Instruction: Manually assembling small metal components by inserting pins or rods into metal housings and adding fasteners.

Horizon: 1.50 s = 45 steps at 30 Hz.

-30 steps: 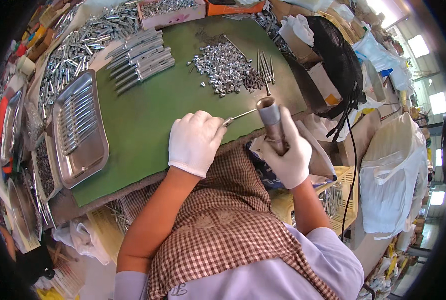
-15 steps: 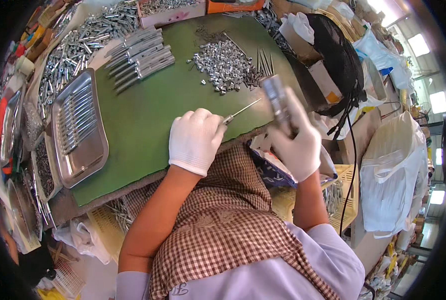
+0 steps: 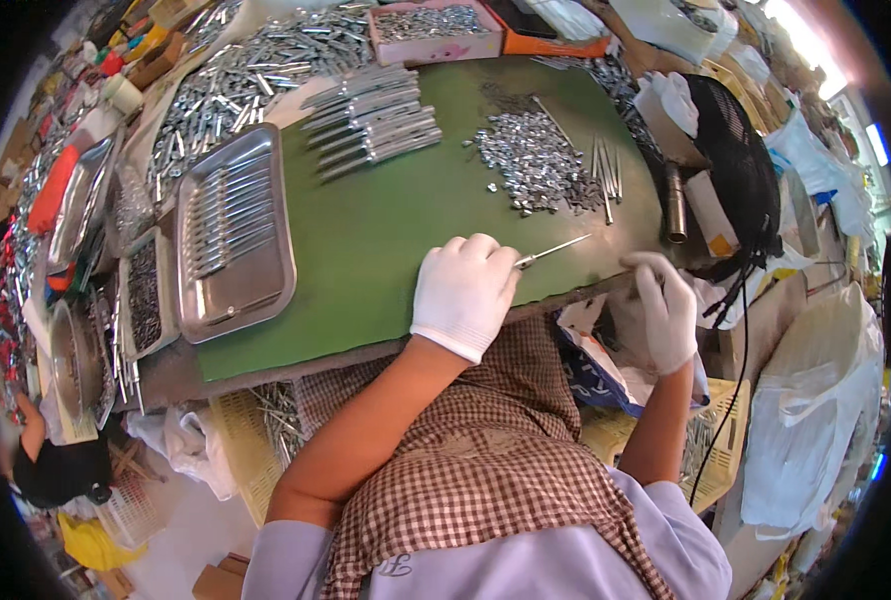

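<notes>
My left hand (image 3: 466,297), in a white glove, is closed on a thin pointed metal rod (image 3: 558,248). A thicker metal part shows where the rod leaves the fingers; the rest is hidden in the fist. At the mat's front right edge, my gloved right hand (image 3: 664,312) is raised with loosely bent, parted fingers and nothing visible in it. Beyond it a shiny metal cylinder (image 3: 677,208) stands by the mat's right edge. A pile of small silvery metal parts (image 3: 534,160) lies on the green mat (image 3: 366,240), with several thin rods (image 3: 608,170) beside it.
Several thicker metal rods (image 3: 371,118) lie in a row at the mat's back. At left, a steel tray (image 3: 236,300) holds a row of slim metal pieces. A pink box (image 3: 436,48) of small parts stands at the back. A black mesh bag (image 3: 731,150) is at right.
My right hand has let go of the metal cylinder, which now stands by the mat's right edge. The view has shifted; my left hand still grips the rod.
</notes>
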Available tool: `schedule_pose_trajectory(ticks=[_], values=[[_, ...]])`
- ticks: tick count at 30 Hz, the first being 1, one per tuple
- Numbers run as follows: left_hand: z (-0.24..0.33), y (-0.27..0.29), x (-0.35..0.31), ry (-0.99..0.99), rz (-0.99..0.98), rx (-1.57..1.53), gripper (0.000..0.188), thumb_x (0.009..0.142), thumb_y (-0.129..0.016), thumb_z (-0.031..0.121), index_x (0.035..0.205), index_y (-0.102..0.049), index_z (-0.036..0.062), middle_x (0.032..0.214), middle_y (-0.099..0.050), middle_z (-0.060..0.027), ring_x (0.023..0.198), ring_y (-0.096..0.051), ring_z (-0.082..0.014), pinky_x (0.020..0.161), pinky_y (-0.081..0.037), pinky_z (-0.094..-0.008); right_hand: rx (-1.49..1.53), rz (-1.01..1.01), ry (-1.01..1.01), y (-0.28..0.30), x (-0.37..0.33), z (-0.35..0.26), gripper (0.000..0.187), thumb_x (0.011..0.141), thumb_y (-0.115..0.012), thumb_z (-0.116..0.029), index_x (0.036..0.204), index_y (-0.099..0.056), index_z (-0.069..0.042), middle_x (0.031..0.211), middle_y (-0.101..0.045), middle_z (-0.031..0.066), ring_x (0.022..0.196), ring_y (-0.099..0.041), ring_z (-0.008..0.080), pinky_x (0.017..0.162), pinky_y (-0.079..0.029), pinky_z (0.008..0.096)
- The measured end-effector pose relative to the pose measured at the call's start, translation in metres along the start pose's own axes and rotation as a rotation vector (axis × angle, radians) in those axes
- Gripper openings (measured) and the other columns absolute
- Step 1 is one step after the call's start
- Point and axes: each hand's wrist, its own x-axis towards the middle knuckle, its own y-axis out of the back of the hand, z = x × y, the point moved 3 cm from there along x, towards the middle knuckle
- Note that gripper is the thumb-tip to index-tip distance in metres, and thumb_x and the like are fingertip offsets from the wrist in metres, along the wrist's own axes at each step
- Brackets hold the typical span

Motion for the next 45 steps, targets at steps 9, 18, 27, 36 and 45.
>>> schedule_pose_trajectory(ticks=[9,18,27,36,45], values=[[-0.001,0.003,-0.006,0.022,0.043,-0.008,0.009,0.078,-0.068,0.018,0.084,-0.067,0.0108,0.087,-0.062,-0.0054,0.085,-0.06,-0.028,0.073,-0.049,-0.0416,-0.311,-0.145,0.401,-0.075,0.003,-0.035,0.025,0.075,-0.075,-0.014,0.1,-0.073,-0.015,0.092,-0.065,0.0084,0.08,-0.065,0.0262,0.069,-0.052,0.036],[-0.006,0.009,-0.011,0.054,0.019,0.067,0.012,0.077,-0.067,0.019,0.085,-0.067,0.0103,0.088,-0.063,-0.0085,0.083,-0.061,-0.0303,0.073,-0.05,-0.043,-0.293,-0.162,0.341,-0.079,0.014,-0.038,0.016,0.078,-0.074,-0.015,0.092,-0.072,-0.009,0.096,-0.066,0.0097,0.082,-0.065,0.0291,0.073,-0.053,0.0364],[-0.04,0.039,-0.023,0.097,0.023,0.072,0.011,0.076,-0.071,0.01,0.086,-0.065,0.0074,0.089,-0.063,-0.0108,0.086,-0.059,-0.0318,0.079,-0.046,-0.0421,-0.11,0.003,-0.121,-0.016,-0.018,0.023,0.018,0.088,-0.062,-0.011,0.102,-0.068,-0.002,0.091,-0.069,0.0122,0.081,-0.066,0.0181,0.076,-0.051,0.0281],[-0.027,0.043,-0.016,0.052,-0.072,0.158,0.016,0.075,-0.069,0.016,0.09,-0.071,0.0123,0.091,-0.063,-0.0076,0.088,-0.058,-0.03,0.08,-0.047,-0.0413,-0.045,0.019,0.073,-0.034,-0.017,-0.005,0.016,0.084,-0.066,-0.007,0.099,-0.069,-0.002,0.086,-0.068,0.012,0.072,-0.065,0.0196,0.068,-0.051,0.029],[-0.021,0.042,-0.008,-0.054,-0.069,0.189,0.007,0.074,-0.07,0.019,0.078,-0.071,0.0134,0.084,-0.063,-0.0052,0.084,-0.059,-0.028,0.072,-0.048,-0.0409,-0.07,-0.047,0.251,-0.061,-0.002,-0.035,0.024,0.078,-0.059,0.001,0.099,-0.069,-0.003,0.092,-0.066,0.0147,0.081,-0.065,0.0272,0.074,-0.051,0.0325]])
